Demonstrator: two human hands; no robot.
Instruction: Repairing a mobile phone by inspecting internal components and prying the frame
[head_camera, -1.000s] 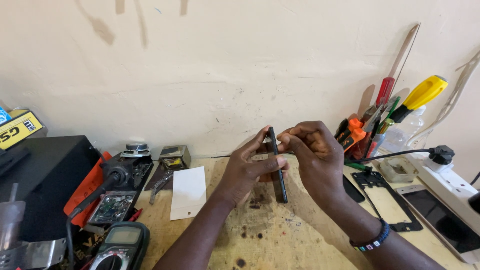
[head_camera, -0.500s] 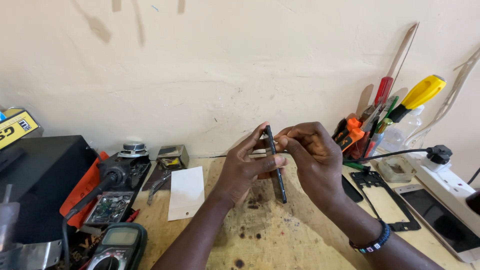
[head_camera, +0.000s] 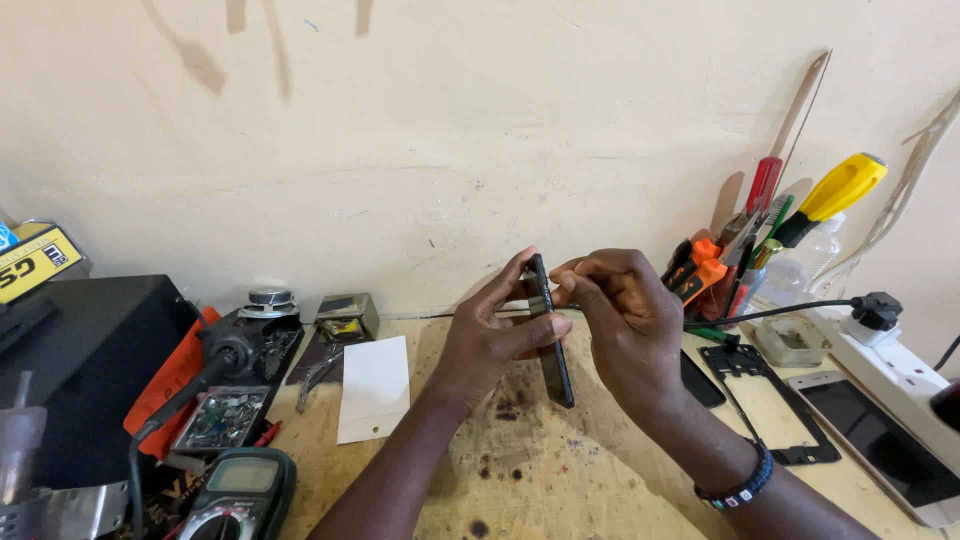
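A thin black smartphone (head_camera: 553, 355) stands edge-on above the worn wooden bench (head_camera: 520, 490). My left hand (head_camera: 490, 335) clasps it from the left, thumb across its side. My right hand (head_camera: 625, 320) pinches the phone's upper edge with fingertips; a beaded bracelet (head_camera: 738, 482) circles that wrist. Both hands hold the phone clear of the bench top.
A white card (head_camera: 373, 388) and tweezers (head_camera: 318, 375) lie left of the hands. A multimeter (head_camera: 235, 495), soldering tool and black box crowd the left. Screwdrivers in a holder (head_camera: 775, 235), a black phone frame (head_camera: 770, 400), a white phone (head_camera: 885, 440) and a power strip (head_camera: 900, 365) sit right.
The hands and phone hold nearly the same pose; only the fingertips of my right hand shift slightly along the phone's top edge.
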